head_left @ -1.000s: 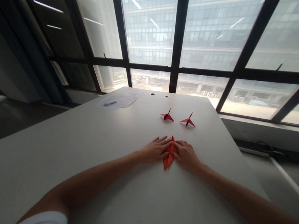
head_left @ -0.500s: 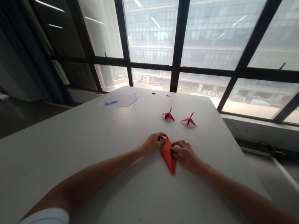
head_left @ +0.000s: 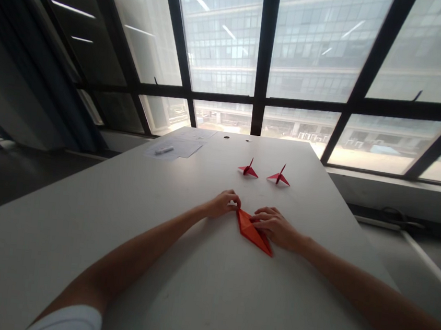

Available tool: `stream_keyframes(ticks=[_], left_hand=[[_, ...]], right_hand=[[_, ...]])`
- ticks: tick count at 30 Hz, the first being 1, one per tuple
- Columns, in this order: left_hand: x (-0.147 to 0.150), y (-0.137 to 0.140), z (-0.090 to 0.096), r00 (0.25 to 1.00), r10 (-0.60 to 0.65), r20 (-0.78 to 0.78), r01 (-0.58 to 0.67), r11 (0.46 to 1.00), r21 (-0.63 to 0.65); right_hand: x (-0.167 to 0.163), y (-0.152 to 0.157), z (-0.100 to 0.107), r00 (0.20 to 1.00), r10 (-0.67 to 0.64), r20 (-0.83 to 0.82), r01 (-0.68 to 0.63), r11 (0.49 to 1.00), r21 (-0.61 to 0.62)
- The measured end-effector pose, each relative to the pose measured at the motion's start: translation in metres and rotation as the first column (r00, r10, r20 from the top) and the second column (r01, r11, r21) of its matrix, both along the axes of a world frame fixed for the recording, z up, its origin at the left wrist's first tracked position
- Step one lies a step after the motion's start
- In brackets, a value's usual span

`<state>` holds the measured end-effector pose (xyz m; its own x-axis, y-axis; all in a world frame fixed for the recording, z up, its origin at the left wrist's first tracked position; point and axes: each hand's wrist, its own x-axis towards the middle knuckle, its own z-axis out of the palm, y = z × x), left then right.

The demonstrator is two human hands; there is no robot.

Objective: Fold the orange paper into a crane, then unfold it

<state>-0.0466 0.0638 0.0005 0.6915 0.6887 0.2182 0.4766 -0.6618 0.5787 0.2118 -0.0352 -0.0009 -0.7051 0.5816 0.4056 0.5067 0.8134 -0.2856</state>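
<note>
An orange folded paper [head_left: 252, 231], long and diamond-shaped, lies slantwise on the white table [head_left: 176, 286]. Its far tip is pinched between the fingers of my left hand [head_left: 222, 204]. From the right, my right hand [head_left: 277, 227] rests its bent, parted fingers on the paper's right side and covers part of it. Beyond both hands stand two red paper cranes, a left one [head_left: 247, 171] and a right one [head_left: 279, 178], each with wings spread.
Sheets of paper [head_left: 185, 146] lie at the table's far left, with a white tube-like object [head_left: 164, 150] on them. A dark round hole [head_left: 226, 137] is near the far edge. Tall windows with dark frames [head_left: 265, 59] rise behind the table.
The orange paper has turned, its near tip swinging right and its far tip moving left. My left hand has moved slightly left with that far tip. The cranes have not moved.
</note>
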Motion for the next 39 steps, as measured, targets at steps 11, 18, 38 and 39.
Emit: stream_keyframes(ticks=[11, 18, 38, 39], left_hand=[[-0.007, 0.003, 0.003, 0.995, -0.049, -0.091, 0.047, 0.999, -0.027], [-0.010, 0.000, 0.002, 0.983, -0.116, -0.139, 0.118, 0.993, 0.004], [0.030, -0.085, 0.006, 0.966, 0.026, -0.258, 0.065, 0.939, 0.339], [0.030, -0.088, 0.005, 0.954, 0.037, -0.298, 0.069, 0.939, 0.337]], right_hand=[[0.003, -0.001, 0.005, 0.996, 0.041, 0.079, -0.042, 0.999, 0.015], [0.003, -0.002, 0.007, 0.993, 0.045, 0.106, -0.047, 0.999, 0.014], [-0.003, -0.009, 0.002, 0.987, -0.158, 0.039, 0.157, 0.987, 0.029], [-0.003, -0.010, 0.002, 0.987, -0.160, 0.032, 0.160, 0.987, 0.023]])
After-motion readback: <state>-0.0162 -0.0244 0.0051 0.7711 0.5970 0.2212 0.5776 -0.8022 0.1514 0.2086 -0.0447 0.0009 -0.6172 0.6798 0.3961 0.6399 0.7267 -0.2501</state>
